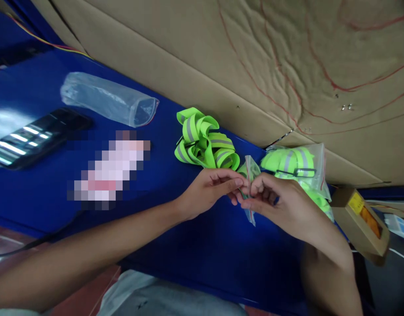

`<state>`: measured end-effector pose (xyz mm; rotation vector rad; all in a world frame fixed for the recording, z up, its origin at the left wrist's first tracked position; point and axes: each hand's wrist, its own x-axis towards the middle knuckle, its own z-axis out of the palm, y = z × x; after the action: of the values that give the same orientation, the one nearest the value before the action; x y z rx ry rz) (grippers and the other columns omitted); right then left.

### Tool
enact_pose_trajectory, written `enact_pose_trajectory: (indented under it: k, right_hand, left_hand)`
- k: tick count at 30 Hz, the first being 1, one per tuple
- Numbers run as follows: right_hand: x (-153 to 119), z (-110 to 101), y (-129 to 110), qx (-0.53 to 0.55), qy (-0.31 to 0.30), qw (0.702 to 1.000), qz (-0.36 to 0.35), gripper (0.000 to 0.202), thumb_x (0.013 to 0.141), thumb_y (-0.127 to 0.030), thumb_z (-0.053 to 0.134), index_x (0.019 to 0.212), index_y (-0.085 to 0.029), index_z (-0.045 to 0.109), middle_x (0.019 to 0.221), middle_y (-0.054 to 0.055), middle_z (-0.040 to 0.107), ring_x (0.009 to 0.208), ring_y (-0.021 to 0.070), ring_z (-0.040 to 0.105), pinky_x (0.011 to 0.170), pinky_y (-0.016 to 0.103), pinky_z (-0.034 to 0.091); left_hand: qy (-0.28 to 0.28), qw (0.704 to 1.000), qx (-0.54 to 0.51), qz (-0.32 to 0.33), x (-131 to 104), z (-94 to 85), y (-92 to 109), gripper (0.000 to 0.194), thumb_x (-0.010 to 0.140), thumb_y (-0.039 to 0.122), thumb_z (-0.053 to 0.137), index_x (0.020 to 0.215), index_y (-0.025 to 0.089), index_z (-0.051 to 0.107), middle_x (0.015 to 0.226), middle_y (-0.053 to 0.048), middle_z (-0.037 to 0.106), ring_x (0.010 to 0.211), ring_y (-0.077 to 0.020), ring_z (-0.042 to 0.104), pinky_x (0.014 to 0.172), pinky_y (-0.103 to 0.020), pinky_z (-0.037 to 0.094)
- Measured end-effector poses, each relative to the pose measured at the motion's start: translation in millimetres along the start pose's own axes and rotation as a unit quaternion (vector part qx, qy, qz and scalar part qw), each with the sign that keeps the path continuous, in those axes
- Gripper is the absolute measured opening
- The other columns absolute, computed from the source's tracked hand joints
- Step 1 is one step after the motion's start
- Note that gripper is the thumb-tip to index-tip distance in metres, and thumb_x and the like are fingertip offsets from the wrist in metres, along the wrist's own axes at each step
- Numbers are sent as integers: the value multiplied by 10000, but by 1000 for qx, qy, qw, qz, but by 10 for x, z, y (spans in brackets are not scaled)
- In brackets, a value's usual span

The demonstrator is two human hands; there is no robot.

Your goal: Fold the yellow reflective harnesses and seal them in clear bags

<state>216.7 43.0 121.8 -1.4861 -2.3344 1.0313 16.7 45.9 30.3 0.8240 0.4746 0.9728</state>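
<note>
Between my two hands is a small clear zip bag (pixel 252 167) with a red line along its edge. My left hand (pixel 211 188) is closed on its left side, thumb against fingers. From the right, my right hand (pixel 281 197) pinches the same bag near its mouth. Fingers cover much of the bag, and I cannot tell what is inside. Just beyond my left hand lies a loose pile of neon-green reflective straps (pixel 205 140) with grey stripes. Past my right hand, a clear bag (pixel 320 164) holds more green reflective straps with a black buckle.
On the blue tabletop (pixel 169 245) lie a long clear zip bag (pixel 103 98), a dark glossy phone-like object (pixel 40 136) and a blurred-out pinkish item (pixel 106 171). A cardboard box (pixel 360 224) stands at the right. Brown cardboard (pixel 195 57) walls the back edge.
</note>
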Motion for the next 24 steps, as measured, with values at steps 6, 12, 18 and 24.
enact_pose_trajectory:
  k: [6,12,18,24]
  right_hand:
    - [-1,2,4,-31,-26,999,-24,253,1082,-360,538,895,-227,642,683,-52,575,577,92,494,563,237,369]
    - [73,-31,95,19,-76,996,-41,235,1076,-343,547,920,-226,679,757,-40,612,664,101,530,621,233,409]
    - [102,-21,65,0,-6,1000,-8,263,1011,-340,594,783,-233,670,672,-30,589,602,126,511,567,272,373]
    - [61,-265,357,-25,161,985,64,352,956,-438,655,687,-220,591,633,-10,529,587,140,478,548,276,381]
  left_hand:
    - [23,998,65,12,-33,15,-12,272,921,380,806,953,118,741,785,-18,721,695,-90,656,693,-214,550]
    - [29,993,109,-46,-38,34,-12,418,791,450,908,856,131,646,735,-6,676,658,-98,615,638,-224,508]
    - [6,960,276,39,-109,44,33,296,1072,431,527,926,179,581,791,-7,646,711,-116,598,659,-247,466]
    - [78,937,327,95,-140,31,35,298,1105,412,441,954,194,576,848,-9,655,688,-115,519,686,-268,426]
